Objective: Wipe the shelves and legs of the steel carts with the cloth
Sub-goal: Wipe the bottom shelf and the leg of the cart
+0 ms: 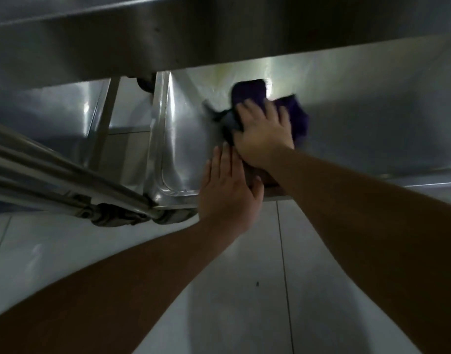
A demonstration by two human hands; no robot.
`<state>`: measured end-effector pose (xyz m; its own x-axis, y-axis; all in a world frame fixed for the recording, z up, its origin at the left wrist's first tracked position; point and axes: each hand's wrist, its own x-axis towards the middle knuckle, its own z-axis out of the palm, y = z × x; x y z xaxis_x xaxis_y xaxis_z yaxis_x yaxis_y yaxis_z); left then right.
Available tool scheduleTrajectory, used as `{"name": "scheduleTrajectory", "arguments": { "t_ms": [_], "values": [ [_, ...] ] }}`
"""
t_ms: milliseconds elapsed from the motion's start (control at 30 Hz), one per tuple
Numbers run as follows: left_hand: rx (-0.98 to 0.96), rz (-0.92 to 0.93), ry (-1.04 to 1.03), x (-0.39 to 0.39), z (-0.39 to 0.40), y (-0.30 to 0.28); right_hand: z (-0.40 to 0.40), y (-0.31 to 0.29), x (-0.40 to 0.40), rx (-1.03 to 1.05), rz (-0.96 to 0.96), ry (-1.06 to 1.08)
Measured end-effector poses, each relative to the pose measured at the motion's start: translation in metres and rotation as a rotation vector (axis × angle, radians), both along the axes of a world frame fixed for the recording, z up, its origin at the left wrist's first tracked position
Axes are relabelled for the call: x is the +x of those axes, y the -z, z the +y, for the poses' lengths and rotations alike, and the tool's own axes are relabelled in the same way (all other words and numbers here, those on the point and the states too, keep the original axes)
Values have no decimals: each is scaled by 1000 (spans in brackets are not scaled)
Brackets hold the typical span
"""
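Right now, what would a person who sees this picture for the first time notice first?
First the dark purple cloth, pressed flat on the lower steel shelf under the right hand. Next the left hand, spread flat at the shelf's near edge. At the left, shiny steel cart legs run down to casters on the pale tiled floor.

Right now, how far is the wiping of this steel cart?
In hand: the right hand presses the purple cloth flat on the lower shelf, while the left hand rests on its front edge. Nothing shows as finished. The cart legs and upper shelf appear left.
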<state>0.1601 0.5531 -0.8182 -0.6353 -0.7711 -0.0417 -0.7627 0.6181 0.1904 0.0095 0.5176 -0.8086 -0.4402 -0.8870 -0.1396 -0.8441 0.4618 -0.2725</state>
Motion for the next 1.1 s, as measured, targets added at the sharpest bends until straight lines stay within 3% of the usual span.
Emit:
{"name": "scheduleTrajectory", "arguments": {
  "t_ms": [100,233,333,433,567,633,767,867,1100],
  "values": [
    [38,61,-17,4,2,-4,17,-4,-20,22,-3,-290],
    [27,51,-12,4,2,-5,93,0,-60,78,78,-414],
    [21,16,0,3,1,-5,163,1,-104,111,51,-350],
    [-19,0,4,2,4,-5,216,-1,-145,95,80,-115],
    [-55,-52,0,-1,5,-5,223,2,-135,61,172,133],
    [-95,-103,23,-2,6,-8,214,3,-114,51,167,98],
    [-248,-150,141,-9,8,-21,203,5,-100,35,186,-222],
    [-240,-123,189,-26,17,-23,213,4,-119,30,181,-323],
    [-145,-62,322,-94,65,-18,279,-1,-209,49,190,-167]
  ]
}}
